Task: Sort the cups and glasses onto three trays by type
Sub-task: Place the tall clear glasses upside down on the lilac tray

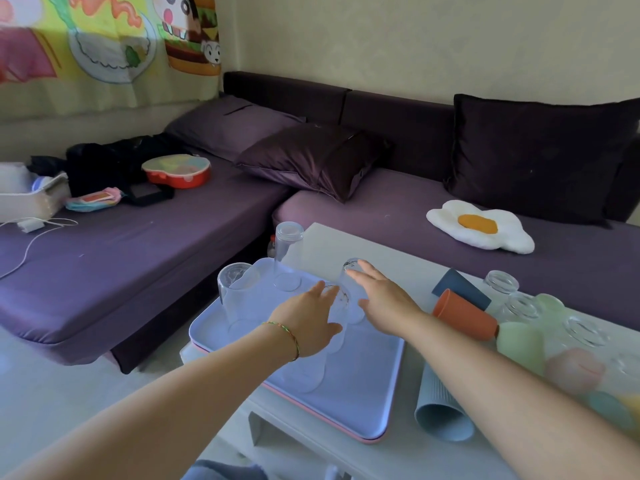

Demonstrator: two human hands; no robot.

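Note:
A light blue tray [363, 403] lies on a pink one at the white table's left end. Several tall clear glasses stand on it: one at the back left [235, 299], one at the far edge [286, 261], one near the front [306, 372]. My left hand [308, 322] holds a patterned tall glass [341, 306] between thumb and fingers. My right hand [384, 299] reaches over the tray, its straight fingers touching the top of another tall glass [351, 289]. Right of the tray lie an orange cup [464, 318], a dark blue cup [460, 289] and a ribbed blue cup [440, 407].
A green cup [519, 344], a pink cup [575, 370] and short clear glasses [502, 282] crowd the table's right side. A purple sofa [156, 258] runs behind and to the left, with a fried-egg cushion [481, 226] and clutter on it.

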